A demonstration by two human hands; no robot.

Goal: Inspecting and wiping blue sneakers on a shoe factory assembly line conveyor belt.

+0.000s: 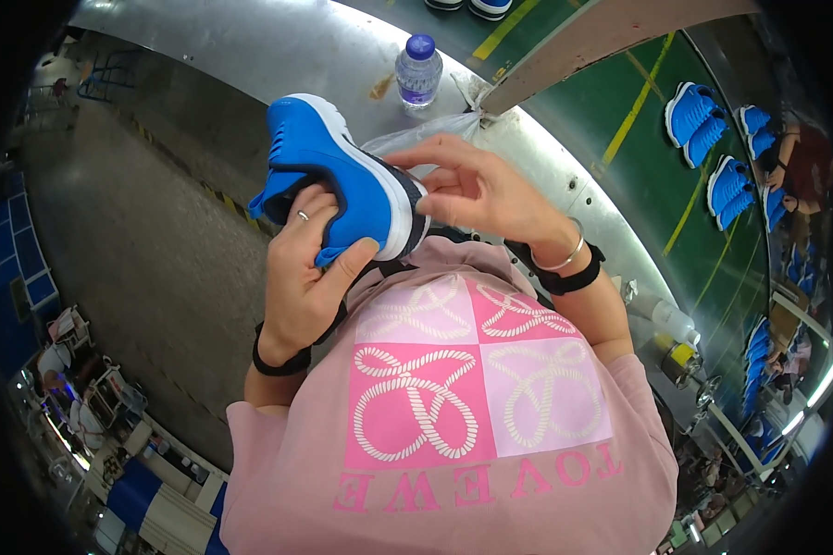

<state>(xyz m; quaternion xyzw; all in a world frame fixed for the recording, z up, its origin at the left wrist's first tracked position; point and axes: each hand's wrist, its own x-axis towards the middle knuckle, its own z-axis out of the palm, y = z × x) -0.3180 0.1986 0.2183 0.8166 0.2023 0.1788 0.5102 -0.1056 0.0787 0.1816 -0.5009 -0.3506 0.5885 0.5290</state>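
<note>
A blue sneaker [357, 199] with a white and dark sole is held up in front of my chest, tilted with its toe pointing away. My left hand [298, 268] grips it, fingers pushed into the dark-lined opening and thumb pressed on the heel area. Beside the sole is my right hand [479, 190], its fingers bent and apart. The right thumb and fingertips are at the sole's edge; whether they press on it I cannot tell. No separate object shows in the right hand.
A metal work surface [278, 46] curves past the shoe. On it stands a water bottle [418, 72] with a purple cap, next to clear plastic film [426, 131]. A green conveyor belt [611, 111] to the right carries several blue sneakers [694, 120]. A beige post [574, 55] rises between.
</note>
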